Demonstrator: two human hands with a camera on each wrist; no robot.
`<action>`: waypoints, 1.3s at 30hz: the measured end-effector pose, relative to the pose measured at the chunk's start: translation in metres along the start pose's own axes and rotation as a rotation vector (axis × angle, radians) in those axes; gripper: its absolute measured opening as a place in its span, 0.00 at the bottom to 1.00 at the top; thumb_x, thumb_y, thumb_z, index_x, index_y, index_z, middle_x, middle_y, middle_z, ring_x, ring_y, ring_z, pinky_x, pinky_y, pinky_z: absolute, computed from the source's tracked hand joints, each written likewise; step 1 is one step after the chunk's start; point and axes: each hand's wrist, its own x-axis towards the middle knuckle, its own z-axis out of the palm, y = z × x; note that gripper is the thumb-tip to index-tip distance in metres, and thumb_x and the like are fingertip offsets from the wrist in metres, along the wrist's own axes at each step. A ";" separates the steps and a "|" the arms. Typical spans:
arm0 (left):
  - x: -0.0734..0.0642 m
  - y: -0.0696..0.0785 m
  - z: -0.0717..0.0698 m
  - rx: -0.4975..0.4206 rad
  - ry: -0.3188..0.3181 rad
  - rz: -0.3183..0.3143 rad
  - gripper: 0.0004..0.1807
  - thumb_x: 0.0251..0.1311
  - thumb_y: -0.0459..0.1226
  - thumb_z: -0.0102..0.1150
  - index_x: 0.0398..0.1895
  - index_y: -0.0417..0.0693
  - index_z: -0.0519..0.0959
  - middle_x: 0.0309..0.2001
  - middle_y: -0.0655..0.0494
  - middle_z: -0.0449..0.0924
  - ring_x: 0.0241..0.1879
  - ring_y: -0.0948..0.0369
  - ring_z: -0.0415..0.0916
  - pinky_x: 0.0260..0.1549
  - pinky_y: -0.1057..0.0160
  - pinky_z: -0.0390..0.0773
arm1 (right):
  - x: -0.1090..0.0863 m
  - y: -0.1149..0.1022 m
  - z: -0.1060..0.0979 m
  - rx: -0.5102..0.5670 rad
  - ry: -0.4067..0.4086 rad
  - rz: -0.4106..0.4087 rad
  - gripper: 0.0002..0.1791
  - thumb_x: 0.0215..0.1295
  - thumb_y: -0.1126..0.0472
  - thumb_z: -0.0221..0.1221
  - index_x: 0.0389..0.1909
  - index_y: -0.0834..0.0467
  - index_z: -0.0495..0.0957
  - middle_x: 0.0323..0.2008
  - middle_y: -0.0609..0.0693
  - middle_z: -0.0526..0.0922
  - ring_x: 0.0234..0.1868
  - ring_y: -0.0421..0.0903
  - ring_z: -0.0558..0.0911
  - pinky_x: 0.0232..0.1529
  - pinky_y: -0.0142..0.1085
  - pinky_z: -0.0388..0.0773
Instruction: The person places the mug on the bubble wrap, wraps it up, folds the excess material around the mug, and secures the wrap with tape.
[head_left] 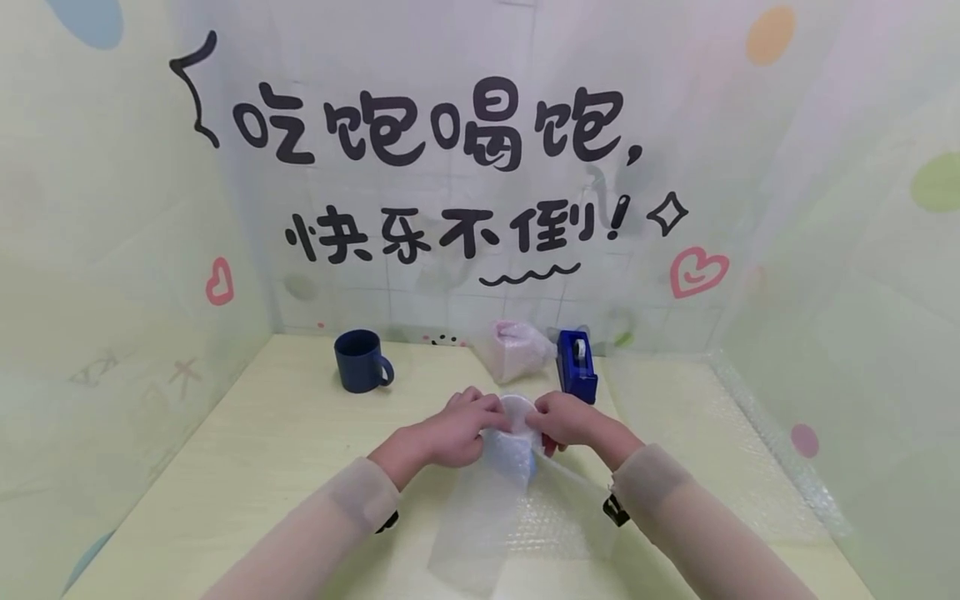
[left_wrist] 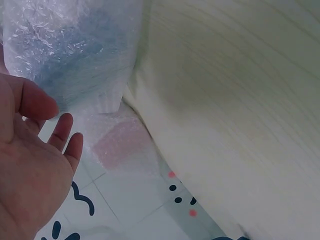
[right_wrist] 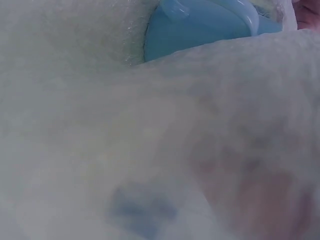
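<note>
A light blue mug (right_wrist: 195, 27) with a handle stands partly wrapped in bubble wrap (head_left: 480, 517) near the middle of the table. My left hand (head_left: 459, 427) is at the left of the mug's top, pinching the wrap at the rim with thumb and fingers; some of its fingers are hidden behind the wrap in the left wrist view. On the opposite side my right hand (head_left: 567, 418) pinches the wrap by the rim. A loose flap of it trails toward me, and in the right wrist view this film blurs the right hand.
At the back left stands a dark blue mug (head_left: 358, 364). Behind my hands are a pink item wrapped in bubble wrap (head_left: 517, 352) and a blue tape dispenser (head_left: 577, 379). Clear bubble wrap (head_left: 780, 467) lies along the table's right side. Printed walls (head_left: 480, 300) enclose the table.
</note>
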 end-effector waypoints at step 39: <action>0.002 -0.009 -0.010 -0.160 0.020 0.032 0.09 0.76 0.47 0.66 0.37 0.56 0.86 0.84 0.49 0.66 0.85 0.42 0.59 0.76 0.32 0.58 | 0.007 -0.026 0.003 -0.188 0.213 -0.216 0.21 0.67 0.67 0.68 0.53 0.60 0.66 0.24 0.47 0.71 0.26 0.45 0.72 0.30 0.35 0.70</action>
